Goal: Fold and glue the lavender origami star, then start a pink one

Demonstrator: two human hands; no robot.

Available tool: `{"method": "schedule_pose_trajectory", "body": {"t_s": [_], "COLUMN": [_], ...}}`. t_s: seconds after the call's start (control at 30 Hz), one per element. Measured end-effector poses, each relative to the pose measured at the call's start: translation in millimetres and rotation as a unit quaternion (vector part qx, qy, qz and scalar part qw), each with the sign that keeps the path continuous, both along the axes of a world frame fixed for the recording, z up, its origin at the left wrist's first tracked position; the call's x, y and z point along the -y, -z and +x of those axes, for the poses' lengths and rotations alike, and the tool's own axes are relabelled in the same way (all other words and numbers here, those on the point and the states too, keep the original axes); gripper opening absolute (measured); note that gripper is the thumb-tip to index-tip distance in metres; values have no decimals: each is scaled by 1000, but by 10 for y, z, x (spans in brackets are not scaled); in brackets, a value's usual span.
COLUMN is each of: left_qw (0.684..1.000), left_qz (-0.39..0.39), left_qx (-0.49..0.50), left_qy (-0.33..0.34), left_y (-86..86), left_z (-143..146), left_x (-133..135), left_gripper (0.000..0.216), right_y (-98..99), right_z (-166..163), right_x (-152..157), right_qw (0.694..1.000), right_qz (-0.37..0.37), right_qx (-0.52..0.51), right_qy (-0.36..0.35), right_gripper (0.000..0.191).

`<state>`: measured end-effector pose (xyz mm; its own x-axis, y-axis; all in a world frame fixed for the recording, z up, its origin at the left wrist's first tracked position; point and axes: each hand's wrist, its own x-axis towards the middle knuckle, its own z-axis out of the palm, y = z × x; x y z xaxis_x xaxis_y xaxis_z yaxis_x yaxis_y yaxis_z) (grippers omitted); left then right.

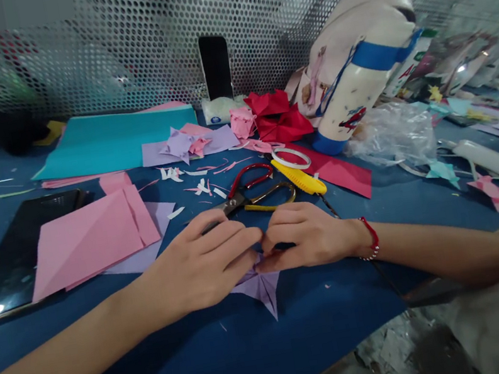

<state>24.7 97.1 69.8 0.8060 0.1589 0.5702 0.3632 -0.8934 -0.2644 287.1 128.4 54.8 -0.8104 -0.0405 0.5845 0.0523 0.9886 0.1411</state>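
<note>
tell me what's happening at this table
A person works a small folded lilac paper shape on the blue table: the left hand lies flat on it, the right hand presses its edge. Scissors and a yellow cutter lie just behind the hands, a folded pink sheet to the left.

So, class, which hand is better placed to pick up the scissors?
Right, probably. The scissors lie just beyond both hands, their looped handles nearest the right hand; the left hand sits by the blade end. Both press the lilac paper.
</note>
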Motion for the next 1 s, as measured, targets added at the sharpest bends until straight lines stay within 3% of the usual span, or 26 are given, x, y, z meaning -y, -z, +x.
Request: {"method": "schedule_pose_trajectory", "body": {"t_s": [0.33, 0.53, 1.0], "left_qw": [1000, 1000, 997], "left_qz": [16, -20, -53], "left_qx": [-10, -4, -44], "left_qy": [10, -1, -31], "left_y": [-20, 9, 1], "left_z": [-17, -36, 14], "left_x": [-34, -42, 24], "left_gripper": [31, 35, 26], "right_y": [-8, -42, -40], "right_z": [0, 0, -16], "right_x": [-2, -2, 17], "right_qw": [1000, 1000, 1000], "right_qz": [-5, -4, 2], "right_qx": [9, 17, 13], "right_qy": [1, 0, -4], "right_gripper": [13, 20, 14]}}
